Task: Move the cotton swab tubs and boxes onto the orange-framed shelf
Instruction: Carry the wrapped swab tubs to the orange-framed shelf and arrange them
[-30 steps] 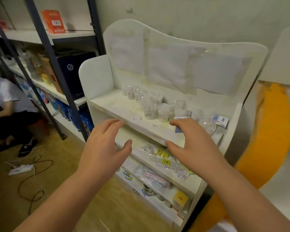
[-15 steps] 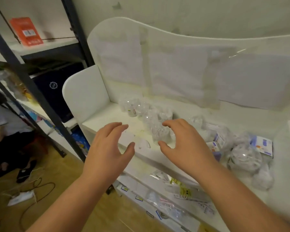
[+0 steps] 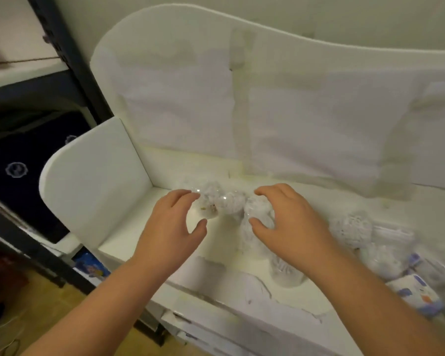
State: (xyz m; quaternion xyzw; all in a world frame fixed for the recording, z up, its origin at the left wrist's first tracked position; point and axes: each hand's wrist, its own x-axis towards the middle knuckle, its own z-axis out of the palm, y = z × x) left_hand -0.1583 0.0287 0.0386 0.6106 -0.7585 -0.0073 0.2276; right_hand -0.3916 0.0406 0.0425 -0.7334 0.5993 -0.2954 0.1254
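Nearest, at the front edge of the white shelf [image 3: 129, 242], a clear tub [image 3: 287, 272] of cotton swabs stands under the right wrist, its white swabs packed upright inside. At the right edge lies a small white box [image 3: 419, 294] with blue and orange print; the writing is too blurred to read. Beside it sit more clear tubs [image 3: 352, 227], each filled with white swabs, some on their sides, in a loose heap. The left hand [image 3: 172, 227] hovers over the shelf with fingers spread and curved, thumb apart, holding nothing; its fingertips are just beside a small clear tub [image 3: 208, 209] with some yellowish marks on it, though whether they touch it cannot be told. The right hand [image 3: 290, 222] arches over another tub [image 3: 254, 214], fingers curved above it and thumb at its near side, but it is not clearly grasping it. Between the hands is a further tub [image 3: 231, 201], and all three look like hazy transparent cylinders full of white sticks. Behind them rises the shelf's wavy white back panel [image 3: 293, 104], covered with taped white paper sheets. To the left stands a dark metal rack [image 3: 70, 60] holding a navy box [image 3: 18, 170] with a pale round emblem, not readable.
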